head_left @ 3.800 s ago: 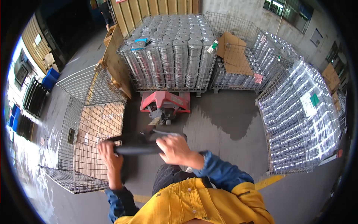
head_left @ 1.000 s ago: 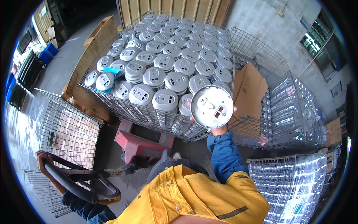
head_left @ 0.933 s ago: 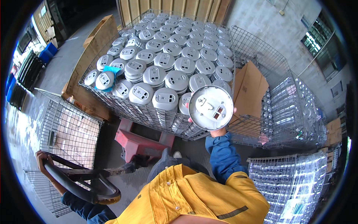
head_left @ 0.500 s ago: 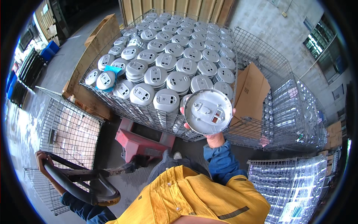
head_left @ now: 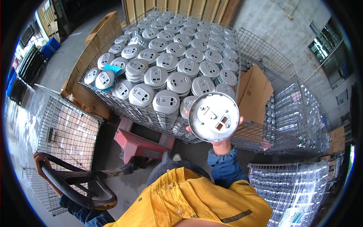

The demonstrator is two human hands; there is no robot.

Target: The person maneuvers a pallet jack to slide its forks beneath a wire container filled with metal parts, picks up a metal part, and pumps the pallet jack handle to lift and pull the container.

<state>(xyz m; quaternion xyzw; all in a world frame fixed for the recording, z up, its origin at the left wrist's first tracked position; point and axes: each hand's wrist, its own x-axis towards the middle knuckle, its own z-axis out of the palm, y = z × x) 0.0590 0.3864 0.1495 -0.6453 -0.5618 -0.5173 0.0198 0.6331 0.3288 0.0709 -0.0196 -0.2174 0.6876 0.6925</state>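
Note:
My right hand (head_left: 222, 146) holds up a round, pale plastic cover (head_left: 208, 126) by its edges. Its hollow underside faces me, with small posts and two rectangular cutouts. The fingers behind it are mostly hidden. On the left, my left hand (head_left: 38, 160) is closed round the black loop handle (head_left: 62, 182) of a red pallet jack (head_left: 138, 140). Beyond the cover, a wire mesh cage (head_left: 124, 105) is filled with stacks of similar covers (head_left: 166, 101), their outer faces up. A blue sheet (head_left: 112, 69) lies among the stacks at the near left corner.
At the left stands another mesh cage (head_left: 73, 128), beside a wooden panel (head_left: 81, 64). A cardboard sheet (head_left: 250, 94) leans in a mesh cage (head_left: 283, 64) on the right. Below that is a film-wrapped load (head_left: 289, 189). Cartons (head_left: 335, 142) sit at the far right.
The held cover has shifted slightly right and down, and turned a little, so its cutouts sit differently. My left hand keeps its grip on the handle. The whole view has shifted slightly.

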